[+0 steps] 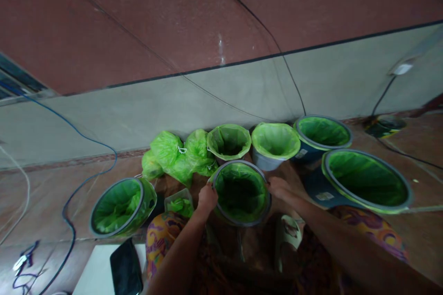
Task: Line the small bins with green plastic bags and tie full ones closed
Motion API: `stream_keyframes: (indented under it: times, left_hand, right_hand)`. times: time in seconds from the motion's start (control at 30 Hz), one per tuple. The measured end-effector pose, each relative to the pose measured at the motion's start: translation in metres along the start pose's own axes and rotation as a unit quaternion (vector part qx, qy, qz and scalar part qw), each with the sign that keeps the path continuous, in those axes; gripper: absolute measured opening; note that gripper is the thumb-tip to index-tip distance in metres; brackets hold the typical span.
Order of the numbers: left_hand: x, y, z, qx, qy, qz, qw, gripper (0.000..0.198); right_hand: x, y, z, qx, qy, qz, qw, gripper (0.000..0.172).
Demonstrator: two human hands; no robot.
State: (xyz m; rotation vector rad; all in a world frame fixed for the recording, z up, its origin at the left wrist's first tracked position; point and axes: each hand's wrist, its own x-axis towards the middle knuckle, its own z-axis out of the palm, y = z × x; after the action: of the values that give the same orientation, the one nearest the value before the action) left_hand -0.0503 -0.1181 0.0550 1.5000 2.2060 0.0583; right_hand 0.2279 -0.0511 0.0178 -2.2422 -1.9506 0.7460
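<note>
A round trash bin (254, 221) with a grey rim and a green bag lining it stands between my knees. My left hand (207, 198) is closed on its left edge, where some of the green liner shows outside the rim. On the opposite edge my right hand (278, 189) grips the rim, its fingertips partly hidden. Inside, the bin is dark, so its bottom cannot be made out. Just behind it are a dark lined bin (228, 130) and a light grey lined bin (268, 162).
Tied green bags (168, 150) lie against the wall. A lined bin (93, 221) and a small clear tub (169, 200) are at left. Two blue lined bins (311, 191) (300, 159) stand right. A phone (126, 267) rests on a white surface; a blue cable (71, 230) crosses the floor.
</note>
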Motion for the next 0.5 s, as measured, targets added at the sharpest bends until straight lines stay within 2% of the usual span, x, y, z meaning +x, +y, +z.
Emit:
stream_keyframes:
  times: [0.1,0.2,0.5]
  left_hand:
    - [0.004,-0.003,0.001,-0.003,0.009,-0.008,1.0,0.029]
    - [0.007,-0.009,0.003,-0.009,0.013,-0.019,1.0,0.028]
    - [0.011,-0.018,0.005,0.009,-0.005,-0.039,0.999,0.029]
  right_hand:
    - [0.003,-0.005,-0.003,-0.029,-0.08,-0.039,0.996,0.024]
    - [0.005,-0.013,-0.004,-0.049,-0.109,-0.043,0.992,0.028]
    - [0.013,-0.024,0.004,-0.079,-0.092,-0.06,0.991,0.021]
